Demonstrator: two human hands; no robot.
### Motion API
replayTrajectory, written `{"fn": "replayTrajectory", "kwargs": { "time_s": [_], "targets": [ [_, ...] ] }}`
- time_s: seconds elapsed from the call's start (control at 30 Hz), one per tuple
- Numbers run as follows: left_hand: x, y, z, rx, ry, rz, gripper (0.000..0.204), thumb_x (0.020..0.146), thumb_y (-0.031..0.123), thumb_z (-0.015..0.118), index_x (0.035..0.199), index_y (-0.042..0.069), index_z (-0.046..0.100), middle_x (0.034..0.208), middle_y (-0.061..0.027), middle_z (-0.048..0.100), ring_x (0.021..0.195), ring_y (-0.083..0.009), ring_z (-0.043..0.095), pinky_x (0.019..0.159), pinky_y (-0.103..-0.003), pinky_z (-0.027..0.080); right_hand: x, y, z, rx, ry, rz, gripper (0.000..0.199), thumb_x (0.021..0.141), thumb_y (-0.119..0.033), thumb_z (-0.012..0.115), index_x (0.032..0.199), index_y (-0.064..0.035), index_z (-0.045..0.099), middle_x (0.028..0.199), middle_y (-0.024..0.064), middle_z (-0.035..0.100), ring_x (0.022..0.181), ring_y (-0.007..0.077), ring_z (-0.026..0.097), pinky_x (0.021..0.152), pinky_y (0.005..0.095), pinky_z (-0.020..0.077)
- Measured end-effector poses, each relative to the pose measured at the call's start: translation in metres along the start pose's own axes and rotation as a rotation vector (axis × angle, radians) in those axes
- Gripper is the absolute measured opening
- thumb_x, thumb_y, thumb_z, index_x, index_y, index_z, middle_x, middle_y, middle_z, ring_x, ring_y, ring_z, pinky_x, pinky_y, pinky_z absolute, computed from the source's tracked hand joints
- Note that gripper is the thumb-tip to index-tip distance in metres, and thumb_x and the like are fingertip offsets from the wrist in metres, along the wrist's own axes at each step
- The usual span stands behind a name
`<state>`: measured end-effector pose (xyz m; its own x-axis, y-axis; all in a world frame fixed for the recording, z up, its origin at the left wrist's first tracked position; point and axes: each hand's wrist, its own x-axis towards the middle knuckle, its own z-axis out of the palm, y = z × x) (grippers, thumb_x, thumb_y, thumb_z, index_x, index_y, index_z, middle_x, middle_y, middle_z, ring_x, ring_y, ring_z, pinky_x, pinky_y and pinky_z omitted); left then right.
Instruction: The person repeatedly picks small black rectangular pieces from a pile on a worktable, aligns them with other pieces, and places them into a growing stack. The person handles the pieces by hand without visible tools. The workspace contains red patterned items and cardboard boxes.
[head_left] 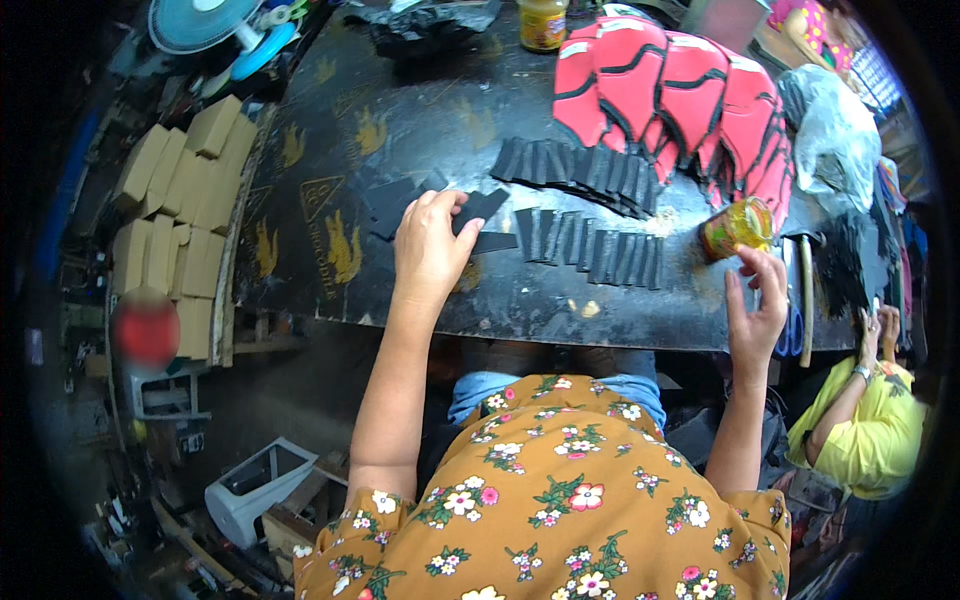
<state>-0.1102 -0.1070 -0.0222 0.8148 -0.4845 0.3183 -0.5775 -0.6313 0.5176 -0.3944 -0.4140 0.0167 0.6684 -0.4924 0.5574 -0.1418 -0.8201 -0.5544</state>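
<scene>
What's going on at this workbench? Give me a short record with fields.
Surface: dark worktable
Left hand: pressed flat on black strips
Right hand: raised, fingers loosely open, beside small yellow jar
Laid out: two rows of black pieces
Behind: stack of red shaped pieces
Nearby: person in yellow, at right

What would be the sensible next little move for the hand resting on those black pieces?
Probably the left hand should draw one black piece from the loose pile under its fingers and lay it beside the row of black strips. That row ends right next to the pile. The right hand hovers open near the small jar, holding nothing.
</scene>
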Motion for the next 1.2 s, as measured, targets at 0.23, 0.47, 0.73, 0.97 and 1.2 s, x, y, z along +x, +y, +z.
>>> {"fn": "replayTrajectory", "kwargs": {
  "time_s": [0.23, 0.47, 0.73, 0.97, 1.2],
  "targets": [
    [0.003, -0.002, 0.000, 0.047, -0.088, -0.107, 0.041, 0.082, 0.019, 0.089, 0.116, 0.001, 0.075, 0.114, -0.0142, 0.073, 0.105, -0.0336, 0.071, 0.093, -0.045, 0.058, 0.051, 0.019, -0.048, -0.478, -0.035, -0.084, 0.056, 0.076, -0.043, 0.095, 0.119, -0.0099, 0.080, 0.140, 0.0149, 0.065, 0.133, 0.0367, 0.057, 0.111, 0.0489, 0.0445],
    [0.002, -0.008, -0.003, 0.071, -0.129, -0.102, 0.030, 0.085, 0.019, 0.083, 0.109, 0.001, 0.078, 0.103, -0.0154, 0.076, 0.100, -0.0344, 0.074, 0.093, -0.044, 0.058, 0.082, 0.017, -0.031, -0.623, -0.241, -0.091, 0.052, 0.070, -0.052, 0.093, 0.104, -0.0126, 0.087, 0.150, 0.0108, 0.064, 0.139, 0.0350, 0.054, 0.111, 0.0537, 0.0435],
    [0.007, -0.007, -0.018, 0.104, 0.247, 0.116, 0.016, 0.094, 0.009, 0.074, 0.107, 0.005, 0.082, 0.090, -0.0146, 0.072, 0.080, -0.0361, 0.071, 0.079, -0.046, 0.057, 0.073, 0.023, -0.031, -0.385, 0.140, -0.217, 0.029, 0.075, -0.023, 0.096, 0.092, -0.0075, 0.079, 0.135, 0.0123, 0.070, 0.126, 0.0329, 0.061, 0.108, 0.0458, 0.0454],
    [-0.001, 0.032, -0.007, -0.862, 0.085, -0.081, 0.020, 0.109, 0.009, 0.065, 0.120, 0.002, 0.080, 0.109, -0.0026, 0.078, 0.088, -0.0073, 0.068, 0.073, -0.026, 0.056, 0.025, 0.020, -0.032, -0.463, 0.101, -0.190, 0.039, 0.082, -0.017, 0.093, 0.120, -0.0131, 0.083, 0.135, 0.0123, 0.070, 0.128, 0.0327, 0.060, 0.111, 0.0452, 0.0446],
    [-0.022, 0.083, 0.018, -1.366, -0.221, -0.238, 0.044, 0.098, -0.008, 0.072, 0.141, 0.000, 0.063, 0.109, -0.0043, 0.072, 0.089, -0.0069, 0.069, 0.078, -0.024, 0.059, 0.015, -0.029, -0.013, 0.231, -0.133, 0.078, 0.023, 0.097, -0.011, 0.074, 0.116, -0.0019, 0.081, 0.112, 0.0108, 0.070, 0.110, 0.0227, 0.065, 0.103, 0.0353, 0.0480]
  ]
}}
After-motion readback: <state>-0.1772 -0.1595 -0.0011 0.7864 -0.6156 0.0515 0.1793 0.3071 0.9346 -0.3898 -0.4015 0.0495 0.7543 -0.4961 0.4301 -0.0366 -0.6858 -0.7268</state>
